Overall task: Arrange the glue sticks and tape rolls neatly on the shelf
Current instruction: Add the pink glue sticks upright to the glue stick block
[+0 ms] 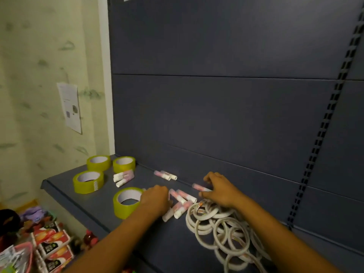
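Glue sticks (180,201) lay scattered at the middle of the dark shelf (82,201), where the left hand (155,200) curled its fingers over several and the right hand (220,191) pinched one at its 10 o'clock. Four yellow-green tape rolls (88,181) stood toward 9 and 10 o'clock. A heap of thin white tape rings (222,229) lay at 5 o'clock; two more sticks (165,175) rested at 12 by the back panel (216,115).

Glue sticks and tape rolls scattered on the dark shelf (82,196)

Four yellow-green tape rolls (88,181) lie flat at 9 o'clock; pink-and-white glue sticks (183,201) lie on their sides at centre; thin white tape rings (222,229) are heaped at 4 o'clock.
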Available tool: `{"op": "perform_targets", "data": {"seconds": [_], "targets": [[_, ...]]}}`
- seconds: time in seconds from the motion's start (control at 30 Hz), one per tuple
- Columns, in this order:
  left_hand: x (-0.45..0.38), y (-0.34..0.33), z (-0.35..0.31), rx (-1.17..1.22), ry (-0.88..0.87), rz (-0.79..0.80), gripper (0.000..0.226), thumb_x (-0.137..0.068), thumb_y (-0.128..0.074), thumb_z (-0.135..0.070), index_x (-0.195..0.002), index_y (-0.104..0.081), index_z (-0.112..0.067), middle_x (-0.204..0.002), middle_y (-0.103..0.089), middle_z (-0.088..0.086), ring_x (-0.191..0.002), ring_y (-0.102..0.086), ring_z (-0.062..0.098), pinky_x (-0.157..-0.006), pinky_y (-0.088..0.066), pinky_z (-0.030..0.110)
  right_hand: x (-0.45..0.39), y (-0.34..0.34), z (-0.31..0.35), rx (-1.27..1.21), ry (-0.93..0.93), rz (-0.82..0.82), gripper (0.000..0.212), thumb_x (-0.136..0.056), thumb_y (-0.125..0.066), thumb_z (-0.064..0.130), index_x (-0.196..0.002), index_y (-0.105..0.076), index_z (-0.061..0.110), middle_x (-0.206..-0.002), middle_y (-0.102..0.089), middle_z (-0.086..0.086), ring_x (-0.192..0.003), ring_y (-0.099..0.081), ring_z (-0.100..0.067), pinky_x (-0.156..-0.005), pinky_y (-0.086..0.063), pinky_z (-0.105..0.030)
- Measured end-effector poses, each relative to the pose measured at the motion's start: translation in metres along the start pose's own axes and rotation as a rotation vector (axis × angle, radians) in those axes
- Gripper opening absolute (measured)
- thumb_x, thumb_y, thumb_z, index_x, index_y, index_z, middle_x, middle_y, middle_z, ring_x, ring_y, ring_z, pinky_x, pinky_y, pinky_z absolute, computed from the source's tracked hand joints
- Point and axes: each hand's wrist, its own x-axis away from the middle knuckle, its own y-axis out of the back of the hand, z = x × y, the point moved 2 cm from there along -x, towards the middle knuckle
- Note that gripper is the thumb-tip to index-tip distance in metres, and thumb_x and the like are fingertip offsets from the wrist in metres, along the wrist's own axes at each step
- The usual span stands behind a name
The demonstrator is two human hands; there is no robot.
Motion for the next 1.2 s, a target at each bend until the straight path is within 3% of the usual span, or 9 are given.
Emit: {"op": "perform_targets", "data": {"seconds": [0.27,0.4,0.57,0.67,0.73,0.8,0.97,1.03,1.2], "targets": [[-0.039,-0.01,0.006,-0.054,-0.107,0.012,0.03,-0.089,-0.06,-0.039,-0.11,-0.061,-0.018,-0.116,-0.064,0.005,-0.109,-0.063,0.026,-0.084,-0.05,0.035,-0.02,-0.019,0.014,-0.017,-0.101,-0.068,0.048,-0.084,-0.07,0.039,-0.122,-0.05,0.019,-0.126,-0.05,-0.001,-0.115,-0.049,-0.02,-0.098,-0.046,-0.036],[-0.045,-0.013,0.006,-0.032,-0.144,0.037,0.018,-0.083,-0.066,-0.035,-0.092,-0.061,-0.021,-0.103,-0.067,0.003,-0.097,-0.066,0.024,-0.081,-0.054,0.036,-0.017,-0.027,0.02,-0.007,-0.131,-0.078,0.044,-0.084,-0.069,0.037,-0.119,-0.05,0.019,-0.12,-0.051,-0.001,-0.11,-0.051,-0.02,-0.094,-0.047,-0.036],[-0.042,-0.012,0.009,0.052,-0.141,0.08,0.02,-0.083,-0.067,-0.035,-0.088,-0.058,-0.018,-0.1,-0.065,0.004,-0.1,-0.064,0.026,-0.087,-0.05,0.037,-0.015,-0.023,0.022,-0.042,-0.165,-0.098,0.041,-0.084,-0.07,0.036,-0.116,-0.051,0.018,-0.119,-0.053,-0.001,-0.106,-0.053,-0.017,-0.089,-0.047,-0.029],[-0.04,-0.002,0.021,0.191,-0.115,0.041,0.035,-0.086,-0.061,-0.044,-0.096,-0.057,-0.01,-0.1,-0.065,0.008,-0.093,-0.065,0.026,-0.073,-0.05,0.033,-0.017,-0.019,0.024,-0.048,-0.164,-0.103,0.041,-0.086,-0.071,0.038,-0.116,-0.052,0.018,-0.12,-0.053,-0.001,-0.107,-0.053,-0.016,-0.088,-0.045,-0.027],[-0.038,0.011,0.033,0.328,-0.07,-0.021,0.05,-0.087,-0.058,-0.046,-0.11,-0.057,-0.001,-0.088,-0.067,0.004,-0.071,-0.065,0.017,-0.057,-0.047,0.025,-0.019,-0.017,0.028,-0.05,-0.154,-0.106,0.041,-0.087,-0.07,0.041,-0.115,-0.052,0.019,-0.118,-0.053,0.0,-0.107,-0.052,-0.016,-0.089,-0.044,-0.026],[-0.035,0.024,0.042,0.53,-0.094,-0.035,0.037,-0.088,-0.059,-0.041,-0.104,-0.064,-0.007,-0.075,-0.069,-0.003,-0.058,-0.062,0.008,-0.05,-0.045,0.019,-0.022,-0.017,0.032,-0.053,-0.152,-0.113,0.038,-0.086,-0.071,0.04,-0.113,-0.052,0.019,-0.116,-0.054,0.0,-0.106,-0.053,-0.016,-0.089,-0.046,-0.027],[-0.031,0.033,0.064,1.097,-0.186,-0.069,0.011,-0.083,-0.073,-0.022,-0.093,-0.068,-0.02,-0.068,-0.071,-0.001,-0.061,-0.069,0.006,-0.061,-0.053,0.017,-0.028,-0.026,0.039,-0.062,-0.155,-0.086,0.03,-0.087,-0.07,0.033,-0.105,-0.05,0.02,-0.108,-0.056,-0.001,-0.094,-0.055,-0.014,-0.078,-0.045,-0.023],[-0.03,0.032,0.071,1.184,-0.208,-0.075,0.011,-0.082,-0.075,-0.024,-0.091,-0.068,-0.023,-0.071,-0.071,-0.001,-0.066,-0.07,0.01,-0.064,-0.055,0.022,-0.032,-0.03,0.04,-0.055,-0.17,-0.065,0.029,-0.087,-0.069,0.033,-0.103,-0.051,0.017,-0.103,-0.058,-0.002,-0.087,-0.055,-0.011,-0.073,-0.046,-0.023],[-0.029,0.03,0.088,1.269,-0.288,-0.093,0.022,-0.074,-0.073,-0.031,-0.094,-0.069,-0.021,-0.083,-0.074,0.002,-0.085,-0.071,0.017,-0.083,-0.057,0.038,-0.041,-0.038,0.044,-0.003,-0.261,-0.019,0.037,-0.089,-0.064,0.038,-0.108,-0.06,0.007,-0.109,-0.065,-0.011,-0.099,-0.062,-0.025,-0.089,-0.051,-0.037]]}}
